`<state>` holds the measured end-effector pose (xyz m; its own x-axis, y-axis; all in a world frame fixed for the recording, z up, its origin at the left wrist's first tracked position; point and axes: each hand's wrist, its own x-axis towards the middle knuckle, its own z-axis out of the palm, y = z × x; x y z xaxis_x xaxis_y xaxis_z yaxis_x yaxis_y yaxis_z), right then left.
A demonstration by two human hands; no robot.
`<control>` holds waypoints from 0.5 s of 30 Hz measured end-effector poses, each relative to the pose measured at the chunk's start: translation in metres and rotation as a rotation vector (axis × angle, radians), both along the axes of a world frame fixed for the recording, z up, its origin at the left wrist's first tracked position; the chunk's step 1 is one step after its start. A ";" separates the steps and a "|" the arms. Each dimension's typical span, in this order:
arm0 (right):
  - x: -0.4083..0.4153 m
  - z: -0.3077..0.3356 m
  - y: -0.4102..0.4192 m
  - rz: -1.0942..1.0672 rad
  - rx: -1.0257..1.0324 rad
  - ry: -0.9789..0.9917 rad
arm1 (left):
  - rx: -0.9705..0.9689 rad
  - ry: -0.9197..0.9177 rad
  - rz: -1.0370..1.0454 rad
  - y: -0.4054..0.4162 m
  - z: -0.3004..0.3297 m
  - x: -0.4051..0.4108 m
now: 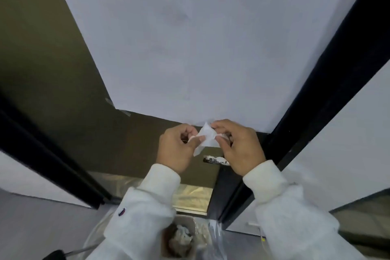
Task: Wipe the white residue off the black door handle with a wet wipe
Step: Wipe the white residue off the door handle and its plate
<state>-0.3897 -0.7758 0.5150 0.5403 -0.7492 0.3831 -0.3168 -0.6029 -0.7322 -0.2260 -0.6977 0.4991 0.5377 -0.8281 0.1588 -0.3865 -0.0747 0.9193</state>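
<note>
Nearest, a lined bin (179, 236) sits below the door handle (215, 159). Just above the white-streaked handle, left hand (177, 148) and right hand (238, 145) pinch the wet wipe (205, 140) between them. Beyond hangs white paper (200, 48).

Dim, even indoor light with soft shadows; slightly blurred throughout, and wide-angle distortion bends lines near the edges.
</note>
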 end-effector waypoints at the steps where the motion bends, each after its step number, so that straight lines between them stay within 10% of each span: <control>1: 0.001 0.000 -0.002 0.002 -0.015 0.052 | 0.009 -0.013 -0.032 -0.002 -0.002 0.003; 15: 0.029 -0.012 -0.031 0.230 -0.116 0.712 | 0.188 0.100 -0.086 -0.013 -0.048 0.018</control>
